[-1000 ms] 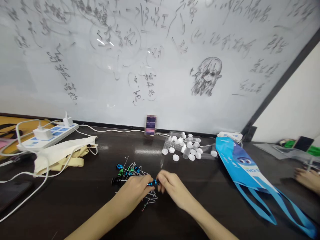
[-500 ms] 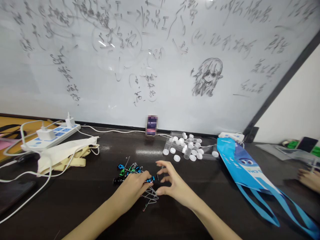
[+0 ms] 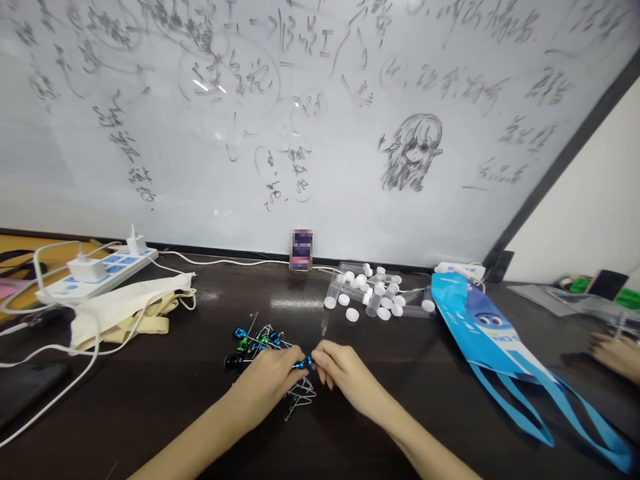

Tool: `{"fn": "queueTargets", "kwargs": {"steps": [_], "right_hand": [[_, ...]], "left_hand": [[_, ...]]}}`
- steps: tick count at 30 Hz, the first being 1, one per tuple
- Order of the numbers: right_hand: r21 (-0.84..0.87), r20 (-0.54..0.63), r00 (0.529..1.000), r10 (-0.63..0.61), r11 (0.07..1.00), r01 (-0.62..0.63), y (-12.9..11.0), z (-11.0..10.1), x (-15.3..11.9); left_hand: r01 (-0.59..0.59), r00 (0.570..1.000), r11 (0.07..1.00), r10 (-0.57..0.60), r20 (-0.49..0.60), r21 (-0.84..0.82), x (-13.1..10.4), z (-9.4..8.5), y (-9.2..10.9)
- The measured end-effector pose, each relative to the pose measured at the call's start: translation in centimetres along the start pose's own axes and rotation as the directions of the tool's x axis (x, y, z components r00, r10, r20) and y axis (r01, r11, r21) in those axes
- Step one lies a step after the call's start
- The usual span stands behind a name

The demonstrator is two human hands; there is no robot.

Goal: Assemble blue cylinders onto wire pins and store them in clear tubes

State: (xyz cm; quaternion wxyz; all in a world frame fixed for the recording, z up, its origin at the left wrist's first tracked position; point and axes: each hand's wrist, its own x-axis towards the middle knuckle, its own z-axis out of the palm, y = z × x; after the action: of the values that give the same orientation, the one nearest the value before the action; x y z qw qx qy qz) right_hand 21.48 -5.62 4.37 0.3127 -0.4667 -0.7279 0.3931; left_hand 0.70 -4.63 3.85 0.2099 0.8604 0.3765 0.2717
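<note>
My left hand [image 3: 273, 377] is closed on a thin metal piece with a blue end [image 3: 303, 363], which sticks out to the right of its fingertips. My right hand [image 3: 345, 373] pinches at the tip of that blue end, its fingers pressed together. Behind and left of my left hand lies a tangle of metal wires with blue, green and black parts [image 3: 242, 345]. More bent silvery wires [image 3: 303, 395] spread on the dark table just below the fingertips, partly hidden by my left hand.
Clear tubes with white caps [image 3: 373, 303] lie behind my right hand. A blue bag [image 3: 460, 320] is at the right, near another person's hand [image 3: 617, 353]. Power strip [image 3: 107, 275], cables, cream pouch [image 3: 125, 303] and dark phone [image 3: 30, 390] are at the left. A small screen [image 3: 302, 250] stands behind.
My right hand has closed from an open curl, its fingertips now meeting at the blue end. My left hand keeps its hold. The view has shifted slightly.
</note>
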Motion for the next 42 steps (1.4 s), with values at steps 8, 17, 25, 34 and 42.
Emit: {"fn": "queueTargets", "kwargs": {"steps": [8, 17, 25, 34, 42], "right_hand": [[-0.086, -0.012, 1.000, -0.029, 0.996, 0.028, -0.2, 0.5, 0.1], [-0.305, 0.108, 0.857, -0.505, 0.803, 0.512, -2.4, -0.5, -1.2], [-0.034, 0.037, 0.986, -0.163, 0.986, 0.164, -1.4, 0.8, -0.7], [-0.500, 0.164, 0.762, -0.626, 0.613, 0.611, -2.0, -0.2, -2.1], [-0.372, 0.107, 0.818, -0.565, 0.740, 0.560, -0.5, -1.1, -1.3]], "left_hand": [[0.126, 0.992, 0.953, -0.121, 0.037, -0.276, 0.3, 0.2, 0.3], [0.462, 0.876, 0.570, -0.173, 0.450, -0.679, 0.6, -0.8, -0.4], [0.469, 0.881, 0.455, -0.186, 0.435, -0.757, 0.6, -0.6, -0.2], [0.580, 0.807, 0.314, -0.092, 0.584, -0.752, 0.0, -0.6, -0.3], [0.496, 0.864, 0.367, -0.117, 0.490, -0.787, 0.1, -0.1, 0.3]]}}
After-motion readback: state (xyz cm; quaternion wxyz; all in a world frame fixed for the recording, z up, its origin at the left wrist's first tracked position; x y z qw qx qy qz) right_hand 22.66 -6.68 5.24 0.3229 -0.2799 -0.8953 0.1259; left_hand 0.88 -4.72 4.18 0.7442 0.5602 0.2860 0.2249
